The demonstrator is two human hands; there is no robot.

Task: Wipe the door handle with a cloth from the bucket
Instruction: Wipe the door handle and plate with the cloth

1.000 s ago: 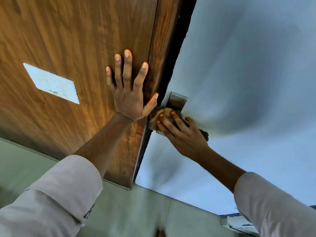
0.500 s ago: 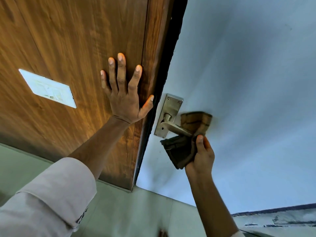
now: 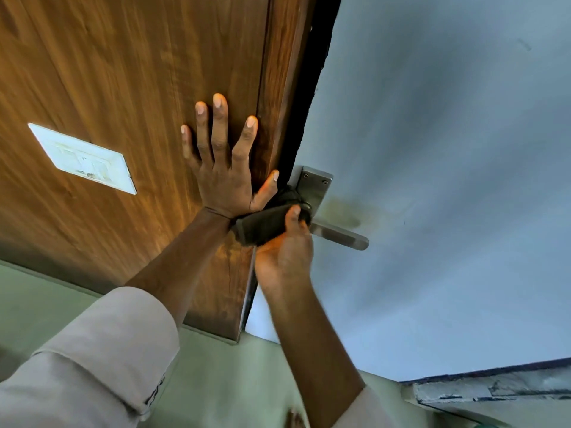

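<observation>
A metal lever door handle (image 3: 340, 234) with a rectangular backplate (image 3: 313, 186) is fixed on the pale blue door (image 3: 432, 149). My right hand (image 3: 285, 254) grips a dark brownish cloth (image 3: 262, 225) and presses it against the base of the handle, where lever meets backplate. The lever's outer end sticks out bare to the right. My left hand (image 3: 224, 168) lies flat, fingers spread, on the brown wooden panel (image 3: 123, 88) just left of the handle, its thumb touching the cloth. No bucket is in view.
A white switch plate (image 3: 83, 159) sits on the wooden panel at the left. A dark gap (image 3: 309, 88) runs between panel and door. Pale green floor (image 3: 216, 381) lies below, and a grey ledge (image 3: 494, 387) shows at the lower right.
My right hand has slid the cloth from the lever's outer end back to its base by the backplate. The left hand has stayed flat on the wood.
</observation>
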